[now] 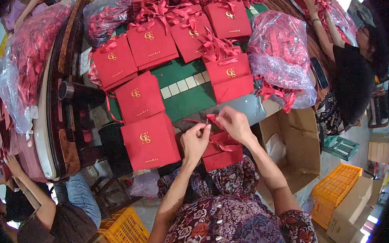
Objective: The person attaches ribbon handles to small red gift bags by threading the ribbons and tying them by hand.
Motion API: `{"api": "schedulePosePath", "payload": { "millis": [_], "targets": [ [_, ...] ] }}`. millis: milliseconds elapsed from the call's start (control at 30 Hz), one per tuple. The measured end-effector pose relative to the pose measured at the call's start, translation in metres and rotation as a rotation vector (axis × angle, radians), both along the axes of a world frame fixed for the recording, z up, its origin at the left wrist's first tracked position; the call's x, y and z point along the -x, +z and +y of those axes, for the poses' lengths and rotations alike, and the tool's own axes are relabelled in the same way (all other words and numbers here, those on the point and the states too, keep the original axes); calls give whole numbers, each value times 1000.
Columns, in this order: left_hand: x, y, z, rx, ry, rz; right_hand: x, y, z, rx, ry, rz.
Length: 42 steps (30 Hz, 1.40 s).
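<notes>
My left hand (195,141) pinches a red ribbon (211,118) just beyond the table's near edge. Close by on the right, my right hand (234,124) is closed on the same ribbon, its fingertips pressed together. Below both hands a red paper gift bag (223,159) rests at my lap, with more ribbon lying across it. Part of this bag is hidden behind my hands. Left of my left hand lies a stack of red gift bags (151,142) with gold print, and another gift bag (139,97) lies just beyond it.
More red bags with ribbon handles (153,43) cover the green table surface (182,105). A clear plastic sack of red ribbons (279,48) stands at the right, above an open cardboard box (295,146). Orange crates (336,186) stand on the floor. Other people work at both sides.
</notes>
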<state>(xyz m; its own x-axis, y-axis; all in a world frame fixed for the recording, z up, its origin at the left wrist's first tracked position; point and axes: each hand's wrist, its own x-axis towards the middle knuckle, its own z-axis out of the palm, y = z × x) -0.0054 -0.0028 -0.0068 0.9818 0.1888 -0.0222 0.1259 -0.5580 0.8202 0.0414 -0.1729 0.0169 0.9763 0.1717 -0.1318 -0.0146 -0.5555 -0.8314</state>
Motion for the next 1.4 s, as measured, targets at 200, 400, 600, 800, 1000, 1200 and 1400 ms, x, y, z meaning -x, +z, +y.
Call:
{"api": "schedulePosePath", "payload": {
  "millis": [200, 400, 600, 800, 1000, 1200, 1400],
  "targets": [
    [0, 4, -7, 0, -45, -35, 7, -9, -6, -229, 120, 4],
    [0, 14, -5, -77, -108, -49, 3, -12, -8, -234, 146, 145],
    [-1, 11, -6, -174, -197, -194, 2, -33, -12, -403, 105, 182],
    [1, 18, -7, -47, -197, -223, 4, -28, -18, -491, 79, 194],
    [16, -7, 1, 73, -167, -330, 4, -19, -29, -629, -6, 290],
    [26, 7, 0, 334, -368, 51, 4, -26, -27, -600, -95, 204],
    [44, 23, 0, 229, -459, 69, -18, -23, -36, -530, -225, 56]
  ]
}}
